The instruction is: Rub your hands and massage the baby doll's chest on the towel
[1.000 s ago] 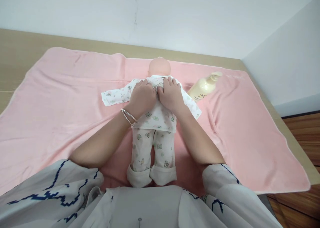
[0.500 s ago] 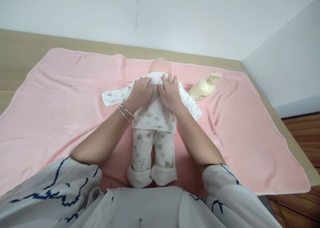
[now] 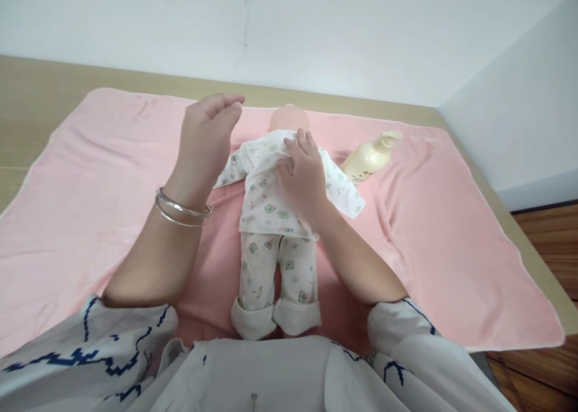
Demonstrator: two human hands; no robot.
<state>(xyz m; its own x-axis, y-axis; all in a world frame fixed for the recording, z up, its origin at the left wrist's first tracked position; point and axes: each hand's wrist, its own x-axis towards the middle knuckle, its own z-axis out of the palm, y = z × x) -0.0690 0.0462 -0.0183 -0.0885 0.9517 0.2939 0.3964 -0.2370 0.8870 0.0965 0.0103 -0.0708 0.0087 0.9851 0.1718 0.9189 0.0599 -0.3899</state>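
A baby doll (image 3: 289,118) lies on its back on a pink towel (image 3: 103,159), dressed in a white printed shirt (image 3: 266,198) and matching trousers (image 3: 275,273). My right hand (image 3: 303,174) rests on the shirt at the doll's chest, with the thumb and fingers pinching the cloth near the collar. My left hand (image 3: 208,132), with two silver bangles on the wrist, is lifted above the doll's left-side sleeve, its fingers loosely curled and nothing in them.
A cream pump bottle (image 3: 369,156) lies on its side on the towel, to the right of the doll. The towel covers a wooden table (image 3: 31,93) set against a white wall. At the far right the table ends above a wooden floor (image 3: 548,249).
My left hand has come off the doll's chest and risen up and to the left. My right hand has stayed on the shirt. The left-side sleeve is now partly hidden behind my left hand.
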